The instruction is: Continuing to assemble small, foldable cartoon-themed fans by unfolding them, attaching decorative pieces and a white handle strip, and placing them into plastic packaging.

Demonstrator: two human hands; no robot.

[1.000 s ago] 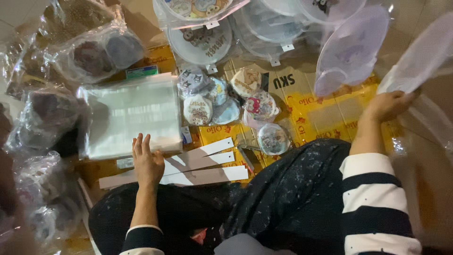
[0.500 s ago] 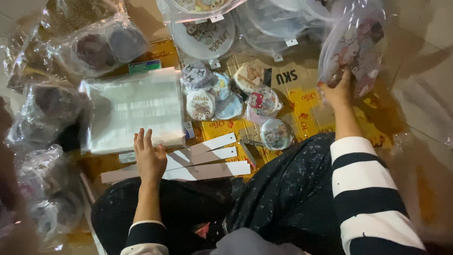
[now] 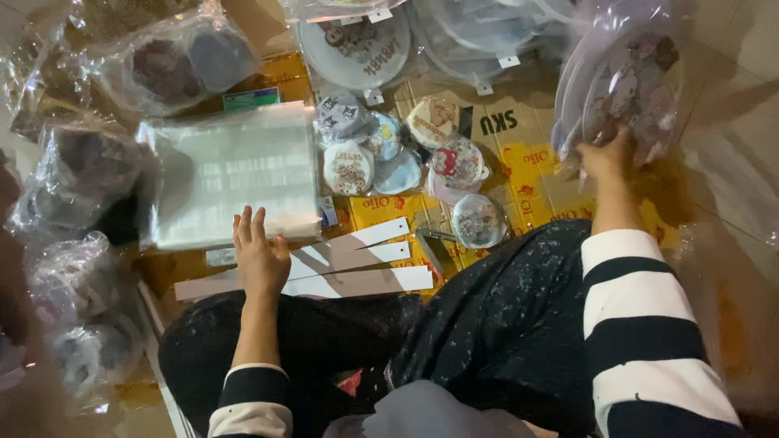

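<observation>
Fingers of the right hand (image 3: 604, 158) clamp a clear bag of round printed discs (image 3: 621, 77), which rises above the grip; support its base so nothing slips. Left hand (image 3: 260, 255) lies flat and spread, holding nothing, on white paper strips (image 3: 357, 259)

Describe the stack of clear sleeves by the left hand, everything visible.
The stack of clear sleeves is a thick rectangular block of glossy transparent plastic, whitish, with light glare across its top. It lies flat, slightly skewed, on yellow printed cardboard, left of a cluster of round badges. The left hand rests at its near edge, fingertips on or just over it. White paper strips lie just in front; crinkled plastic bags crowd its left side.
</observation>
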